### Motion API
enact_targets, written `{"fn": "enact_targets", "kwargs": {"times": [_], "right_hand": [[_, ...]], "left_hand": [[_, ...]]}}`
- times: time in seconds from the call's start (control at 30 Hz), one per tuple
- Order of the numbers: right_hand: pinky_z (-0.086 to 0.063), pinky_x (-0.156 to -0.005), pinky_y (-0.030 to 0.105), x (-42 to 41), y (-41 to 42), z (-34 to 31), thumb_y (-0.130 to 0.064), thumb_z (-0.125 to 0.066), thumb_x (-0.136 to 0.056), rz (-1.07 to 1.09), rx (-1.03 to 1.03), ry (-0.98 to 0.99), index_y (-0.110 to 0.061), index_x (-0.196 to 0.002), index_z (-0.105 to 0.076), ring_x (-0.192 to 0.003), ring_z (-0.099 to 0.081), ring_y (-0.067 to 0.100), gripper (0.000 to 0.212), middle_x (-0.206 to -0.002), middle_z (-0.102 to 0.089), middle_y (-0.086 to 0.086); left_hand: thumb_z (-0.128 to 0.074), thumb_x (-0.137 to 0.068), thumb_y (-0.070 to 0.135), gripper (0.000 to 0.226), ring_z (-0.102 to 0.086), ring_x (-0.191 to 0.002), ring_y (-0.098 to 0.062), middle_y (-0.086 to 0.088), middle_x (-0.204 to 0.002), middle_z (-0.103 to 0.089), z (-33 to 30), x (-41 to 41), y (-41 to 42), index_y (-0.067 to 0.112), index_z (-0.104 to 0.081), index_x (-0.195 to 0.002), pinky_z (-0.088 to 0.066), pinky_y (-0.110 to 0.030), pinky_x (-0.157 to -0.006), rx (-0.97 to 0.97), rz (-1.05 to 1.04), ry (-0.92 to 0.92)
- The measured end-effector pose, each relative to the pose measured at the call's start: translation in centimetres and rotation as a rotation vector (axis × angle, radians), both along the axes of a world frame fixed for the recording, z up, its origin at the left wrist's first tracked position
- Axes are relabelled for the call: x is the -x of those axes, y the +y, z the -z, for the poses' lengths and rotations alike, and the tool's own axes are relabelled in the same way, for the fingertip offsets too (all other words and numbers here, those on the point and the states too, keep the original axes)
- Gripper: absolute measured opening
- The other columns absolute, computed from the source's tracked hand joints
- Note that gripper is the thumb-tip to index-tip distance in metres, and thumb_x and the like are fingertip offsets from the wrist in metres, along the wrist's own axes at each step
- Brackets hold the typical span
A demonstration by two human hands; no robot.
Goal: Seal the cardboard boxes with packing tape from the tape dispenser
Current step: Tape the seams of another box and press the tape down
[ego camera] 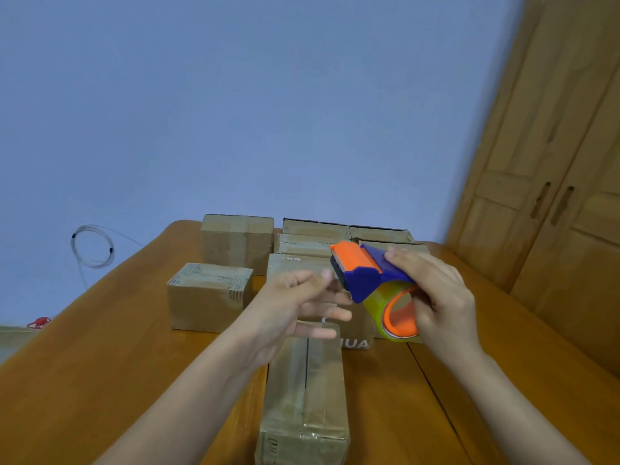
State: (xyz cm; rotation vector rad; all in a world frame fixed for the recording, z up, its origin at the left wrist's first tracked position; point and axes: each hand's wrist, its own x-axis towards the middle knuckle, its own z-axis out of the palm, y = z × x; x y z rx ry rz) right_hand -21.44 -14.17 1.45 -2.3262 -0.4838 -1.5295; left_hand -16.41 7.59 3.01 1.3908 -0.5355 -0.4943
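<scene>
My right hand [439, 293] grips a blue and orange tape dispenser [365, 273] with a roll of clear tape [385, 307], held in the air above the boxes. My left hand [302, 303] is just left of the dispenser's cutting end, thumb and forefinger close together at the blade, other fingers spread; whether it pinches the tape end is unclear. A long cardboard box [303, 394] lies lengthwise in front of me, shiny tape along its top seam. Behind it stands a box with printed letters [355, 344].
Several more cardboard boxes [209, 295] [236, 243] [315, 229] stand at the back of the wooden table [100, 380]. A coiled wire [92, 246] hangs on the blue wall at left. A wooden wardrobe [553, 196] stands at right.
</scene>
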Motion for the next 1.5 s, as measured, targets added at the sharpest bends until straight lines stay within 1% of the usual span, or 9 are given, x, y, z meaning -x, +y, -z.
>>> {"fn": "enact_targets", "kwargs": {"times": [0.13,0.4,0.6,0.83,1.07,1.17,1.23,1.33,1.5], "right_hand": [[-0.039,-0.094,0.023,0.4,0.0,0.0,-0.011,-0.039,-0.082,0.030,0.032,-0.006,-0.008,-0.115,-0.066,-0.117,-0.054,0.013,0.043,-0.121,-0.060,-0.004],[-0.044,-0.090,0.033,-0.7,-0.8,1.2,0.000,-0.039,-0.077,0.084,0.136,0.018,-0.013,-0.117,-0.067,-0.117,-0.057,0.017,0.050,-0.123,-0.065,0.000],[-0.043,-0.091,0.031,-1.2,-0.8,1.7,-0.015,-0.040,-0.086,0.127,0.183,0.060,-0.013,-0.118,-0.066,-0.116,-0.055,0.017,0.041,-0.121,-0.066,0.002],[-0.047,-0.087,0.034,-2.7,-1.2,2.6,0.003,-0.054,-0.080,0.101,0.218,0.073,-0.021,-0.126,-0.053,-0.118,-0.055,0.017,0.052,-0.125,-0.064,0.001],[-0.050,-0.083,0.037,-4.3,-1.8,2.3,-0.008,-0.050,-0.082,0.177,0.499,0.123,-0.019,-0.125,-0.048,-0.116,-0.048,0.022,0.045,-0.127,-0.061,0.004],[-0.048,-0.089,0.043,-4.7,-1.8,2.4,0.004,-0.066,-0.072,0.174,0.484,0.230,-0.018,-0.128,-0.045,-0.118,-0.048,0.030,0.064,-0.133,-0.054,0.011],[-0.052,-0.079,0.039,-4.8,-1.6,2.3,0.010,-0.078,-0.058,0.176,0.456,0.296,-0.020,-0.126,-0.043,-0.106,-0.057,0.032,0.082,-0.126,-0.056,0.012],[-0.053,-0.064,0.033,-4.6,-1.3,2.0,0.009,-0.083,-0.052,0.179,0.454,0.314,-0.020,-0.125,-0.045,-0.092,-0.063,0.031,0.088,-0.116,-0.060,0.011],[-0.054,-0.065,0.033,-4.5,-1.6,1.8,0.004,-0.086,-0.050,0.218,0.512,0.295,-0.020,-0.134,-0.044,-0.094,-0.063,0.030,0.097,-0.118,-0.061,0.011]], "left_hand": [[-0.059,-0.089,0.027,0.025,-0.073,-0.083,-0.020,-0.010,-0.091,-0.075,0.2,0.0,-0.5,0.005,-0.067,-0.099,-0.060,-0.035,-0.069,0.015,-0.055,0.029],[-0.070,-0.079,0.021,0.020,-0.072,-0.067,-0.018,-0.014,-0.080,-0.074,0.5,-1.0,-0.8,0.003,-0.071,-0.089,-0.059,-0.032,-0.063,-0.091,-0.135,0.137],[-0.068,-0.085,0.013,0.010,-0.070,-0.057,-0.017,-0.014,-0.072,-0.073,0.9,-1.6,-1.3,0.003,-0.069,-0.083,-0.059,-0.028,-0.055,-0.092,-0.223,0.209],[-0.068,-0.084,0.012,0.013,-0.070,-0.061,-0.019,-0.016,-0.075,-0.073,1.5,-3.2,-0.9,0.000,-0.069,-0.087,-0.060,-0.033,-0.060,-0.136,-0.220,0.203],[-0.060,-0.092,0.005,0.011,-0.071,-0.081,-0.021,-0.015,-0.090,-0.073,1.2,-5.3,-0.5,0.001,-0.066,-0.084,-0.059,-0.032,-0.056,-0.281,-0.307,0.085],[-0.060,-0.092,0.008,0.010,-0.069,-0.083,-0.021,-0.014,-0.090,-0.072,0.9,-5.9,-0.4,-0.001,-0.065,-0.093,-0.059,-0.034,-0.057,-0.288,-0.310,0.103],[-0.059,-0.093,0.010,0.011,-0.067,-0.072,-0.019,-0.012,-0.079,-0.071,0.7,-5.9,-0.5,0.001,-0.065,-0.092,-0.060,-0.035,-0.061,-0.295,-0.291,0.100],[-0.060,-0.091,0.009,0.009,-0.063,-0.064,-0.016,-0.006,-0.064,-0.069,0.5,-5.9,-1.0,0.005,-0.064,-0.085,-0.058,-0.032,-0.060,-0.363,-0.321,0.049],[-0.059,-0.092,0.007,0.012,-0.061,-0.060,-0.014,-0.001,-0.054,-0.066,0.4,-6.4,-1.1,0.006,-0.063,-0.082,-0.058,-0.034,-0.064,-0.395,-0.316,0.048]]}}
